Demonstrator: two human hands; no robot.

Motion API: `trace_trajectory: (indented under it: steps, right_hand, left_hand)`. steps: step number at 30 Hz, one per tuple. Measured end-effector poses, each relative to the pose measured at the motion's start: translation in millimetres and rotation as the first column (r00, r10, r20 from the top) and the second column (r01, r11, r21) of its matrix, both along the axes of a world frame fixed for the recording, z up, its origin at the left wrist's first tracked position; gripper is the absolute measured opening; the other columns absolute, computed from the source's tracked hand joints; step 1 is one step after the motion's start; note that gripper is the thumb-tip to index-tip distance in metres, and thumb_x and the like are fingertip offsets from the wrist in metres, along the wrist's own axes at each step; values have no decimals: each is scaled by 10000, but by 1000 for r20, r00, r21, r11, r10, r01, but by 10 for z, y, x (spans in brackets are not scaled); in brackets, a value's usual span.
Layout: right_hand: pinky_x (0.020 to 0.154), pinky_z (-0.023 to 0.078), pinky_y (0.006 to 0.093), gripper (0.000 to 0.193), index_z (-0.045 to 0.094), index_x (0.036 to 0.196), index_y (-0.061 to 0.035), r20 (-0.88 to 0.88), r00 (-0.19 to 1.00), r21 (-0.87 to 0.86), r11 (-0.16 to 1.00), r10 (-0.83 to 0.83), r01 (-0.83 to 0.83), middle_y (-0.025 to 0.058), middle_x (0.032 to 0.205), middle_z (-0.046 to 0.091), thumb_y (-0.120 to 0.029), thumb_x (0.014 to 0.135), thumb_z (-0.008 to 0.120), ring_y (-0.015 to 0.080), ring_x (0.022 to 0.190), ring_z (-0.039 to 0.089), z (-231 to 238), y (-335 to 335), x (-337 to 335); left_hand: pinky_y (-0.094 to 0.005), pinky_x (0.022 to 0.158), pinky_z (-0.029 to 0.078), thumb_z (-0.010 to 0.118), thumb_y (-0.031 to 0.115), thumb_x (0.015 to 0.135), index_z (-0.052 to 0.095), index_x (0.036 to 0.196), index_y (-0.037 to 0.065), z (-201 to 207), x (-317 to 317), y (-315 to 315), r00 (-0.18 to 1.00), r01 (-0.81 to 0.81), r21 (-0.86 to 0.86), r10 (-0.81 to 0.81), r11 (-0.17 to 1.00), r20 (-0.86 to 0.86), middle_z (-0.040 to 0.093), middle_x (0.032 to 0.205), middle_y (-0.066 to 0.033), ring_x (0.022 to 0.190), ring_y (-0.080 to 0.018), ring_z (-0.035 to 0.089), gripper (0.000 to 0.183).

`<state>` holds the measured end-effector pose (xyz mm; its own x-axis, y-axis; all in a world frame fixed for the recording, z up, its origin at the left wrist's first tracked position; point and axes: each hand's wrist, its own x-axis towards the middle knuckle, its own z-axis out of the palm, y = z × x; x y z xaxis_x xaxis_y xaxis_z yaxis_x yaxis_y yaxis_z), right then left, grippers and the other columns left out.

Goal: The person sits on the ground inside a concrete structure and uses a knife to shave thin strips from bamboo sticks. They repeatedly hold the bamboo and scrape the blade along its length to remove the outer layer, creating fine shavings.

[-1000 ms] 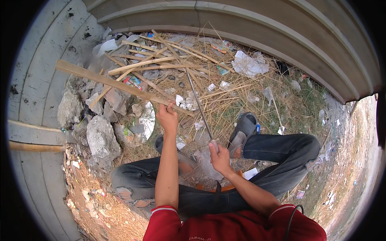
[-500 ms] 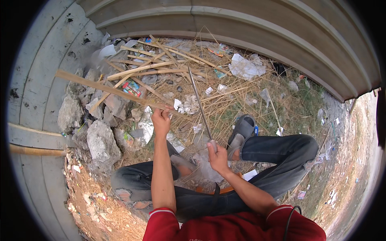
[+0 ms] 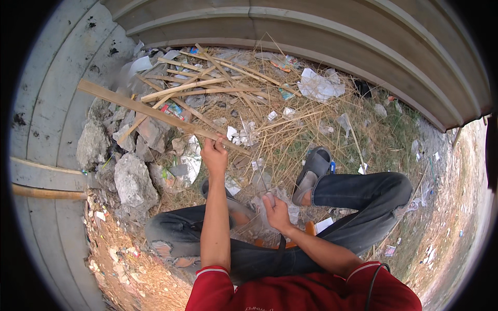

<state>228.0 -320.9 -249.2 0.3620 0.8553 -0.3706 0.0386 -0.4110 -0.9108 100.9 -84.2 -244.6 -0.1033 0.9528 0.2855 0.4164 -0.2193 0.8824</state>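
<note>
As the strip [image 3: 155, 113] aims ten o'clock, left fingers [image 3: 218, 143] pinch it | right fingers [image 3: 280, 207] clasp a tool [image 3: 271, 196] | likely light, stiff; hold near end

Ribbed wall [image 3: 332, 36], littered grassy ground [image 3: 303, 133]

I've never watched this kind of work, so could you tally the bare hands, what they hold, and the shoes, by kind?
Bare hands: 2, left hand and right hand
Wooden strip, in the left: 1
Long thin tool, in the right: 1
Shoes: 2, one partly hidden
Total: 6
</note>
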Motion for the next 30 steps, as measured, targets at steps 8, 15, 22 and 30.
trace_trajectory:
  steps: [8,15,22,30]
  right_hand:
    - [407,430,350,508,532,722,-22,-182,982,-190,982,-57,22,36,537,480,-444,998,591,158,431,524,-161,67,121]
    - [428,406,295,484,554,733,-39,-13,999,-120,992,37,-38,27,542,496,-441,998,596,138,450,534,-215,-61,119]
    - [462,444,322,496,599,832,15,-204,978,-7,1000,-31,30,78,571,550,-457,983,608,194,460,573,301,160,54]
    - [415,424,308,481,516,737,-37,-320,942,-434,900,-101,-51,20,565,491,-426,1015,565,137,408,464,-182,-13,129]
  left_hand:
    - [-309,716,579,579,24,971,608,1084,-41,30,4,-36,991,-85,13,86,996,-98,762,909,-153,845,-226,759,133]
    - [-323,711,608,584,69,984,606,1087,-47,73,30,-104,990,-127,31,128,991,-51,758,916,-170,851,-222,759,156]
    - [-332,683,610,589,63,976,619,1064,-41,-44,121,-178,982,-184,82,188,979,-38,756,901,-170,850,-232,761,139]
    - [-360,612,583,623,93,955,637,1014,-20,58,283,-202,978,-185,142,197,972,-74,723,771,-166,731,-278,750,128]
